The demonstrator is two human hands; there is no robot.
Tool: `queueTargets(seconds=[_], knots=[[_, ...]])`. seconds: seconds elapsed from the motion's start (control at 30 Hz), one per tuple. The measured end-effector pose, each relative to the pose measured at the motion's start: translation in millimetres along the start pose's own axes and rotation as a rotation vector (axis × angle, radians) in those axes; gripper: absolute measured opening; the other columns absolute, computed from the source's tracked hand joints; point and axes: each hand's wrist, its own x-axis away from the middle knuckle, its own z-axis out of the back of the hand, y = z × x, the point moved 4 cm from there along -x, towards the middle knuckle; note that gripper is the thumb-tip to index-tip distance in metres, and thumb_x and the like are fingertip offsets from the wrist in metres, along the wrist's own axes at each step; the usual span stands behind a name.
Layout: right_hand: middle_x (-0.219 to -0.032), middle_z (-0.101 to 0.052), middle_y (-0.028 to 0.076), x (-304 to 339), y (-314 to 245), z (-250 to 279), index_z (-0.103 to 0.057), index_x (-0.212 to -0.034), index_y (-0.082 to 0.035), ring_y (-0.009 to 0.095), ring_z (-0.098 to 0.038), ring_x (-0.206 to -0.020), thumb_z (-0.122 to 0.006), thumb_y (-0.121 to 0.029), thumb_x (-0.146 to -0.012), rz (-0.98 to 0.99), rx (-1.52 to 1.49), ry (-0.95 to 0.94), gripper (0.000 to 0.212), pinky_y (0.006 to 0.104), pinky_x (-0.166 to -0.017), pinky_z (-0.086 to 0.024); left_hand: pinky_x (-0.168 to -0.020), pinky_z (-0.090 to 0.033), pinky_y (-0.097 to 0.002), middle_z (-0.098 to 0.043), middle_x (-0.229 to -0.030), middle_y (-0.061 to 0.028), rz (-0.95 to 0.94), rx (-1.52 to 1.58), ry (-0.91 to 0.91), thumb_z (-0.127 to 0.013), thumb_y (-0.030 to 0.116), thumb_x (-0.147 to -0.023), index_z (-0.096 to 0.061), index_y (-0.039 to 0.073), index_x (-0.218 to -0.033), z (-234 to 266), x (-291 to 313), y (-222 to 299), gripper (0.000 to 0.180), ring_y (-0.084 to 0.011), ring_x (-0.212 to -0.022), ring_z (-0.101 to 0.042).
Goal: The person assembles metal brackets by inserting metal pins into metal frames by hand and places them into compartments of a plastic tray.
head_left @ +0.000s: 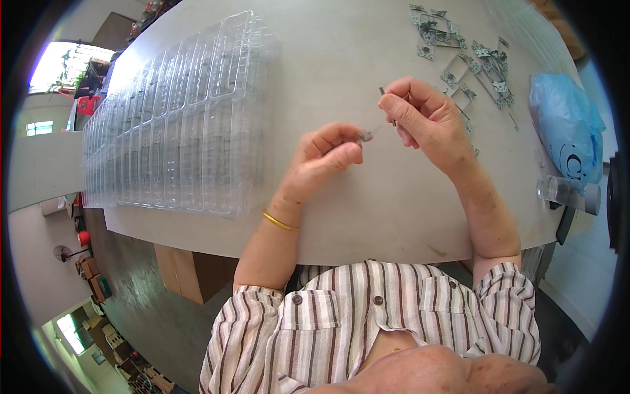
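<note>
Above the middle of the white table (367, 217), my left hand (320, 159) is closed, with a small grey metal fitting (365, 135) pinched at the fingertips. Higher and to the right, my right hand (426, 121) pinches a thin dark metal strip (382, 92) between thumb and fingers; most of it is hidden by the fingers. The two held pieces are close together, and I cannot tell whether they touch. Beyond my right hand lie loose grey metal brackets (497, 72) and another cluster of metal parts (434, 31).
Clear plastic trays (223, 72) stand in a long row on the table's left side. A blue plastic bag (567, 125) lies at the right edge, with a clear container (566, 192) beside it. Below the table's front edge sits a cardboard box (177, 268).
</note>
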Motion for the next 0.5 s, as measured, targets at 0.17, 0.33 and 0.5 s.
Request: queueTargets(seconds=[0.17, 0.33, 0.5], knots=[[-0.065, -0.056, -0.005, 4.1, -2.2, -3.5, -0.065, -0.098, -0.007, 0.002, -0.052, -0.058, -0.062, -0.022, -0.102, -0.129, 0.052, -0.109, 0.016, 0.0200, -0.051, -0.039, -0.061, -0.039, -0.0239, -0.065, -0.082, -0.0057, -0.045, 0.158, 0.012, -0.062, 0.035, -0.099, -0.066, -0.003, -0.119, 12.7, -5.6, -2.7, 0.043, -0.0110, -0.069, -0.053], [-0.065, -0.056, -0.004, 4.0, 3.3, -9.9, -0.065, -0.099, -0.005, 0.004, -0.054, -0.060, -0.062, -0.021, -0.101, -0.092, 0.158, -0.173, 0.016, 0.0218, -0.053, -0.040, -0.060, -0.038, -0.0241, -0.064, -0.079, -0.0061, -0.077, 0.188, 0.052, -0.060, 0.034, -0.101, -0.065, -0.003, -0.120, 12.4, -5.6, -2.3, 0.042, -0.0115, -0.066, -0.052], [-0.066, -0.056, -0.004, 3.4, 5.5, -9.5, -0.064, -0.099, -0.004, 0.004, -0.054, -0.061, -0.061, -0.020, -0.101, -0.077, 0.194, -0.154, 0.017, 0.0230, -0.055, -0.041, -0.059, -0.038, -0.0240, -0.064, -0.078, -0.0057, -0.094, 0.136, 0.019, -0.061, 0.033, -0.100, -0.066, -0.002, -0.120, 13.7, -6.1, -2.4, 0.041, -0.0110, -0.067, -0.052]])
